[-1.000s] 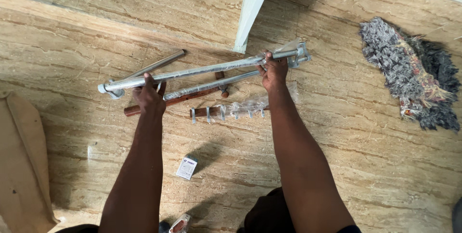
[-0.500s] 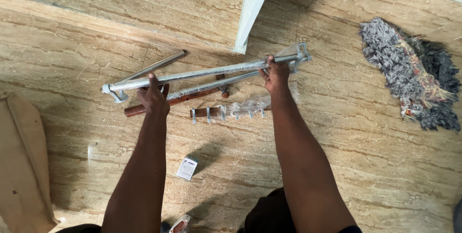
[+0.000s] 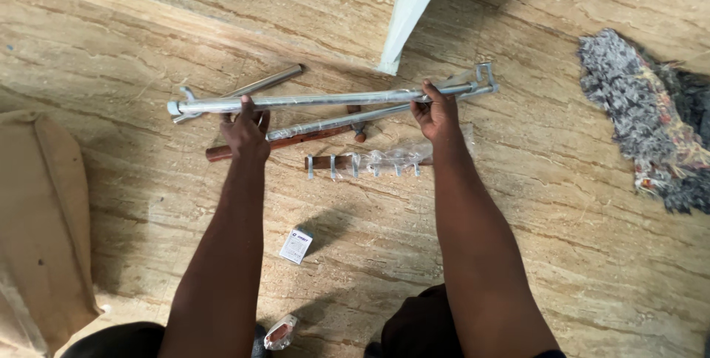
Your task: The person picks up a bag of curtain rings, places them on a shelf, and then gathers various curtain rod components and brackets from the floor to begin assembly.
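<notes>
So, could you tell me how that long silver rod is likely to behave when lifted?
The rod looks like plastic-wrapped metal tube, so probably stiff and straight, though perhaps slippery under the left hand and right hand. Being round, it may roll on the smooth floor. Its length likely makes one end swing if held off-centre.

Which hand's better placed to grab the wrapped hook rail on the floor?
Right, probably. The right hand grips the metal rod directly above the hook rail's wrapped end. The left hand holds the rod further over, beyond the rail's bare end.
</notes>
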